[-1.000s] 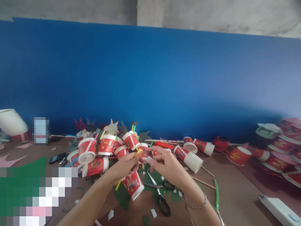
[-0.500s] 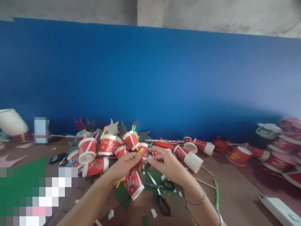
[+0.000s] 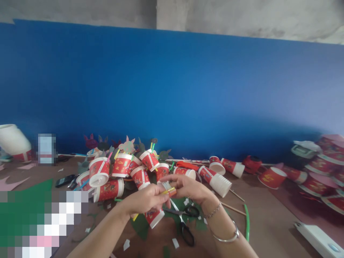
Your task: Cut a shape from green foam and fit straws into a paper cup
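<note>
My left hand (image 3: 146,199) is closed on a thin yellow straw (image 3: 135,216), whose lower end sticks out below the palm. Its upper end reaches across to my right hand (image 3: 185,187), whose fingers are bent together around that end. A small whitish strip (image 3: 166,185) and an orange bit (image 3: 172,192) show between the two hands; their kind is unclear. Under the hands lies a red paper cup (image 3: 154,218), tilted and partly covered by the left hand. Open-bladed scissors (image 3: 182,216) with black handles rest just below the right hand.
Red paper cups (image 3: 123,165), several with straws and paper animal faces, are heaped behind the hands. A nested cup stack (image 3: 220,184) lies to the right, near a green tube (image 3: 247,222). Paper scraps (image 3: 175,243) litter the table. A blue wall (image 3: 172,89) stands behind.
Both hands have come down and nearer to me. The yellow straw's upper end has moved down and right, meeting the right hand's fingers. The cup beneath is more covered.
</note>
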A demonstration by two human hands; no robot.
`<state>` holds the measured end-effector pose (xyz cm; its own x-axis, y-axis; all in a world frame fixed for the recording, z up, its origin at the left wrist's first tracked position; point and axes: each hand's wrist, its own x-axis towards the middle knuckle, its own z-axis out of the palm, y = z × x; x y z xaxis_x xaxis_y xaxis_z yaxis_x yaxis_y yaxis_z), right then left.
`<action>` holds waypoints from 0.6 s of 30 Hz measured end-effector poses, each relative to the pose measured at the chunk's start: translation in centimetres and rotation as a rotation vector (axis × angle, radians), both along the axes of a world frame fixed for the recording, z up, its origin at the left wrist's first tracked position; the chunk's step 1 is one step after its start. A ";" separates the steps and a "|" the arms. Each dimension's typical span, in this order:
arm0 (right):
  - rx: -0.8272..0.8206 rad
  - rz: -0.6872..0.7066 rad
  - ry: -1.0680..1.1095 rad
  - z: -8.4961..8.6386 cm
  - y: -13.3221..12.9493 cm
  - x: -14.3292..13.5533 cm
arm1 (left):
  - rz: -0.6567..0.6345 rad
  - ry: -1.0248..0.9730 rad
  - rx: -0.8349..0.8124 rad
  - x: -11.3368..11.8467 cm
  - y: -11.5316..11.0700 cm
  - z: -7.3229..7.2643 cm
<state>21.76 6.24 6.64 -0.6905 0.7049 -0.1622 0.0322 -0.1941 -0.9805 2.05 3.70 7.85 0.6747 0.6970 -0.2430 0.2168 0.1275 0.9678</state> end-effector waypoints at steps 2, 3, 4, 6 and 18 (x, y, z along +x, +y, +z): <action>-0.057 -0.002 0.030 0.0 0.0 -0.1 | -0.020 0.056 0.029 0.2 -0.1 0.2; -0.073 -0.031 0.031 0.1 0.0 -0.2 | -0.025 0.077 0.036 0.4 -0.2 0.2; -0.082 -0.075 0.025 0.1 0.0 -0.4 | -0.025 0.095 0.041 0.5 -0.2 0.3; -0.097 -0.170 0.008 0.2 0.0 -0.6 | -0.021 0.131 0.051 0.8 -0.3 0.2; -0.195 -0.381 0.196 0.8 -0.3 -1.1 | -0.082 0.381 0.298 1.8 -0.8 -1.8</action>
